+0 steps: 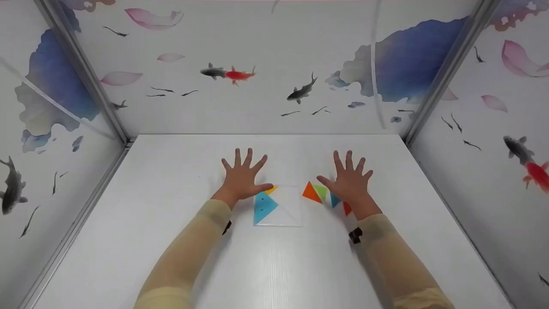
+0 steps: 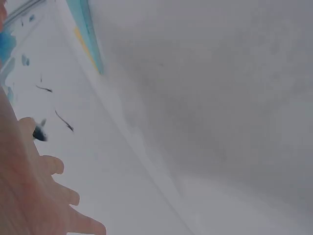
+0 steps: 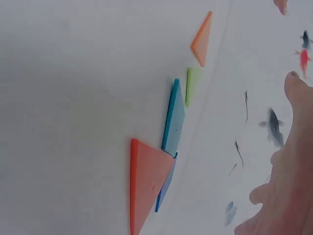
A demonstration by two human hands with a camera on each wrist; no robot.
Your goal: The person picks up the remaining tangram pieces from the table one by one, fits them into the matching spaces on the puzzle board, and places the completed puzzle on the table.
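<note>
My left hand [image 1: 241, 181] is held above the table with its fingers spread, over the upper left of a thin, pale square tray [image 1: 279, 225]. A light blue triangle [image 1: 264, 208] lies in the tray beside a yellow piece [image 1: 272, 189], which the thumb partly covers from above. On the other side, my right hand [image 1: 351, 184] also has its fingers spread and holds nothing. Around and below it lie an orange triangle [image 1: 312, 193], a light green piece [image 1: 320, 191], a teal piece [image 1: 334, 200] and a red triangle [image 1: 347, 208]. A dark blue piece [image 3: 167, 187] shows only in the right wrist view.
The white table [image 1: 274, 266] is walled at the back and both sides by white panels [image 1: 257, 111] printed with fish and petals. Metal posts [image 1: 422, 101] stand at the back corners. Small dark devices [image 1: 355, 235] sit under the wrists.
</note>
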